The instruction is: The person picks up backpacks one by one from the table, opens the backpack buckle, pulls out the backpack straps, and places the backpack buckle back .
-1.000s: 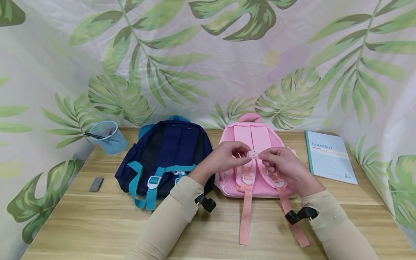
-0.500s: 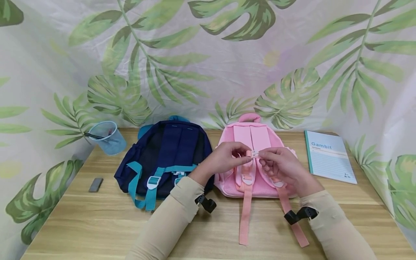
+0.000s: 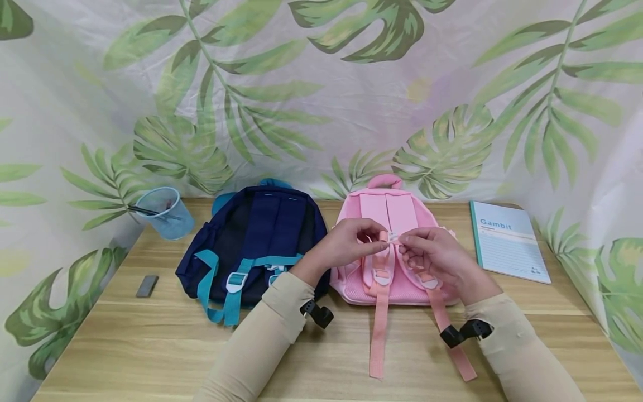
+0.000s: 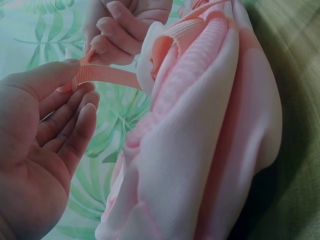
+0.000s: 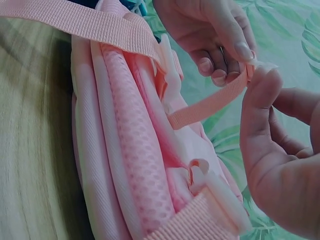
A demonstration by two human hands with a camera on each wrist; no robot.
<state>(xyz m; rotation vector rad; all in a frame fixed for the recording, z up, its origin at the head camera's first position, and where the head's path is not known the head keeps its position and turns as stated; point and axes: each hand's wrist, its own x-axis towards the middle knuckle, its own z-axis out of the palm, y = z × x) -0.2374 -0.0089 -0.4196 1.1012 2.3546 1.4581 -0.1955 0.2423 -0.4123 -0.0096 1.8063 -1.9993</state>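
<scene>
A pink backpack [image 3: 387, 206] lies with its strap side up on the table. Over its middle, my left hand [image 3: 349, 243] pinches the peach chest strap [image 4: 110, 76] at a small white plastic buckle [image 3: 392, 237]. From the other side my right hand [image 3: 434, 251] pinches the buckle between thumb and index finger, its other fingers curled below. In the right wrist view the strap [image 5: 207, 107] rises from the shoulder strap to the left fingertips, and a pale tip of the buckle [image 5: 267, 65] shows at the right fingertips. The fingers hide most of the buckle.
A navy backpack [image 3: 281, 234] with teal straps lies left of the pink one. Farther left stand a blue mesh pen cup [image 3: 168, 218] and a small grey eraser-like block [image 3: 147, 286]. A notebook [image 3: 512, 240] lies at right. Two peach strap tails [image 3: 379, 340] trail toward the front.
Both hands keep their pinch at the buckle, nearly still. The white piece between the fingertips showed more plainly half a second ago. The head view has drifted slightly.
</scene>
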